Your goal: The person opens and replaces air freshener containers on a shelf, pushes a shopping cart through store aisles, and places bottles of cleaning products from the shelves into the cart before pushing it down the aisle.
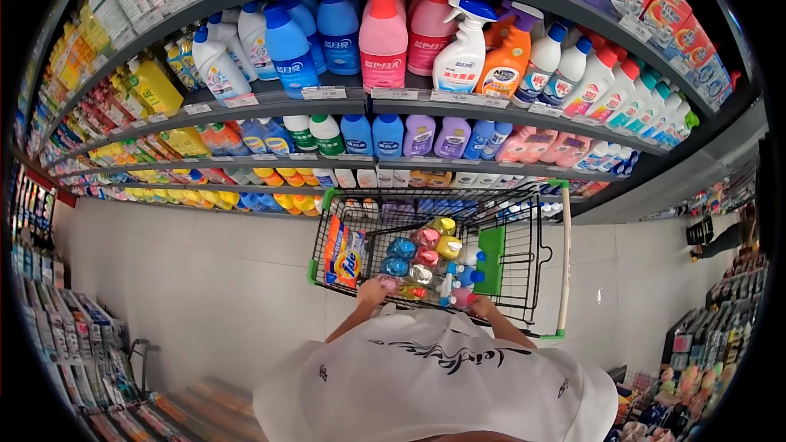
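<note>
I find the left hand [372,290] at a pale pink bottle [388,284], the right hand [483,306] at a bright pink bottle [462,299], along the cart's [491,247] near edge. Grip closure: cannot tell. Crowding could topple either if tugged.

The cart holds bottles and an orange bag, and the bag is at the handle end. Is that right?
Not quite: the orange bag is at the end away from the handle, as the head view shows. The cart does hold bottles and that bag.
</note>
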Available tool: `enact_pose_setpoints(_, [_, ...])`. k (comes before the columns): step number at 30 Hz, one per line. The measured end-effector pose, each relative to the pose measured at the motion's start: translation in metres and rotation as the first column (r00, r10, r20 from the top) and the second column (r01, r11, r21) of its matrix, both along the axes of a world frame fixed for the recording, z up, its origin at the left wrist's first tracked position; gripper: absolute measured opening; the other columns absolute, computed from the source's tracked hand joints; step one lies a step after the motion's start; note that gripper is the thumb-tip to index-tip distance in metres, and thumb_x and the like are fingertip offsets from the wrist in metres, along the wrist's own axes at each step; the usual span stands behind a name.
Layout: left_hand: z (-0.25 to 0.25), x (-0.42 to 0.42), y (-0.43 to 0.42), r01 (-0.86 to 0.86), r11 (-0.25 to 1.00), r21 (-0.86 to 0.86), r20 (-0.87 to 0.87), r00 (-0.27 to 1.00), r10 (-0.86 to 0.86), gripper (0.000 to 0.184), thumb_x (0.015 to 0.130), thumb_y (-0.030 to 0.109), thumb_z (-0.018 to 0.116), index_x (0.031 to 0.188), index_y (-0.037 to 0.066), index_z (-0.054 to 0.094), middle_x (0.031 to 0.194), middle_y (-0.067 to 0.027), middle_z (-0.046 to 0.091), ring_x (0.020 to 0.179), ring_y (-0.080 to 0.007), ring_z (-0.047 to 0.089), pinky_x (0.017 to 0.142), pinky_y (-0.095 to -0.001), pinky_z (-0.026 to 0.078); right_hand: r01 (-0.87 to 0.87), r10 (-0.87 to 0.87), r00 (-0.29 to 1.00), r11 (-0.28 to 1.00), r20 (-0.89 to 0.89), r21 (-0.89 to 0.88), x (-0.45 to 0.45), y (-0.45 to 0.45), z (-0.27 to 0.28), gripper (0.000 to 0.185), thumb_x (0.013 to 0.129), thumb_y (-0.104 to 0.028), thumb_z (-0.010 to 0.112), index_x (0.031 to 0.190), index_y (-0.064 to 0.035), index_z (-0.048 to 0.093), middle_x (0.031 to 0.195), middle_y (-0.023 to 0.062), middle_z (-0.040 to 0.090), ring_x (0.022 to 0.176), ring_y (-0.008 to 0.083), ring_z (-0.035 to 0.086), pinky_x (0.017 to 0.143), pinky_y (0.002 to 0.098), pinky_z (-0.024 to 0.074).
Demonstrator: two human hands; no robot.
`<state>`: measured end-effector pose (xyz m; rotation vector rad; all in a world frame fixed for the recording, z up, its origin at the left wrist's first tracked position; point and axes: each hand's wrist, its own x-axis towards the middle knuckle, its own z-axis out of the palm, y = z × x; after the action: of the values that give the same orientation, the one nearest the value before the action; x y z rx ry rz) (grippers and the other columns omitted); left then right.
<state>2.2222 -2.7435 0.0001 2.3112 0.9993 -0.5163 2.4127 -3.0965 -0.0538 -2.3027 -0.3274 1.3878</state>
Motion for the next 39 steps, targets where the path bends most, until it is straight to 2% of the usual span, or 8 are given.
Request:
enact_pose_setpoints(25, [0.007,0.002,-0.001,0.024,0.997,-0.07,-0.04,0.999,-0.027,0.034,0.085,0.035,0.061,0.101,0.007,0.07,0.099,-0.0158,0.069,0.09,-0.0329,0.067,0.078,-0.043,0.053,0.166,-0.161,0.984,0.984,-0.073,0.067,-0.01,0.003,0.016,0.024,0.083,-0.022,0.063,0.086,0.0023,0.067,0.067,0.0116,0.065,0.059,0.0194,0.063,0.054,0.0332,0.0499])
enact_pose_setpoints(28, [0.02,0.004,-0.001,-0.015,0.995,-0.101,-0.02,1.0,0.013,0.032,0.086,0.035,0.06,0.101,0.01,0.07,0.1,-0.0143,0.069,0.091,-0.0324,0.066,0.078,-0.043,0.053,0.004,-0.01,0.997,0.997,0.075,0.078,-0.005,0.014,0.021,0.027,0.081,-0.025,0.063,0.086,0.0004,0.067,0.068,0.0108,0.065,0.059,0.0189,0.063,0.055,0.0344,0.0496])
enact_pose_setpoints(31, [0.012,0.001,0.002,-0.029,0.991,-0.134,0.018,0.999,0.032,0.031,0.084,0.034,0.061,0.106,0.014,0.069,0.1,-0.0132,0.069,0.093,-0.0314,0.066,0.079,-0.0424,0.052,-0.305,0.222,0.931,0.909,0.291,0.284,0.015,0.079,0.1,0.026,0.082,-0.027,0.062,0.088,-0.0014,0.066,0.076,0.0131,0.067,0.068,0.0235,0.065,0.063,0.0366,0.0505])
enact_pose_setpoints(32, [0.009,0.0,0.002,-0.036,0.991,-0.13,0.022,0.999,0.04,0.031,0.084,0.034,0.061,0.106,0.014,0.069,0.1,-0.0131,0.069,0.093,-0.0314,0.066,0.079,-0.0424,0.052,-0.192,0.153,0.975,0.946,0.163,0.261,0.027,0.102,0.097,0.024,0.083,-0.025,0.062,0.087,-0.0011,0.065,0.081,0.0157,0.068,0.075,0.027,0.066,0.068,0.0373,0.0507])
enact_pose_setpoints(33, [0.007,0.0,0.003,-0.035,0.991,-0.126,0.036,0.999,0.04,0.03,0.084,0.033,0.061,0.105,0.014,0.069,0.1,-0.013,0.069,0.093,-0.0314,0.066,0.079,-0.0426,0.052,-0.22,0.127,0.965,0.873,0.231,0.436,0.04,0.131,0.112,0.026,0.084,-0.026,0.063,0.09,-0.0007,0.065,0.084,0.017,0.068,0.078,0.0268,0.066,0.069,0.0373,0.0506])
enact_pose_setpoints(35, [-0.004,-0.002,0.004,-0.021,0.993,-0.119,0.042,0.999,0.026,0.028,0.083,0.033,0.06,0.103,0.015,0.07,0.099,-0.0128,0.069,0.093,-0.0312,0.066,0.079,-0.0432,0.052,-0.261,0.081,0.922,0.854,0.38,0.45,0.06,0.202,0.187,0.029,0.086,-0.028,0.066,0.097,-0.0016,0.066,0.083,0.0098,0.068,0.075,0.0173,0.063,0.07,0.0326,0.0507])
enact_pose_setpoints(36, [-0.006,-0.002,0.003,-0.022,0.993,-0.114,0.044,0.999,0.027,0.028,0.083,0.034,0.06,0.102,0.016,0.07,0.099,-0.0126,0.069,0.093,-0.0311,0.066,0.079,-0.0433,0.052,-0.28,0.023,0.923,0.724,0.384,0.63,0.074,0.232,0.208,0.026,0.086,-0.022,0.066,0.104,-0.0028,0.065,0.09,0.0089,0.068,0.078,0.0159,0.063,0.073,0.0315,0.0507])
enact_pose_setpoints(39, [-0.006,-0.003,0.003,-0.048,0.994,-0.094,0.054,0.997,0.054,0.028,0.083,0.036,0.059,0.1,0.018,0.071,0.099,-0.0114,0.07,0.092,-0.0303,0.066,0.079,-0.0431,0.052,-0.404,-0.055,0.828,0.631,0.558,0.662,0.103,0.314,0.307,0.027,0.085,-0.017,0.067,0.108,-0.0022,0.063,0.091,0.0094,0.069,0.079,0.0184,0.065,0.072,0.0311,0.0515])
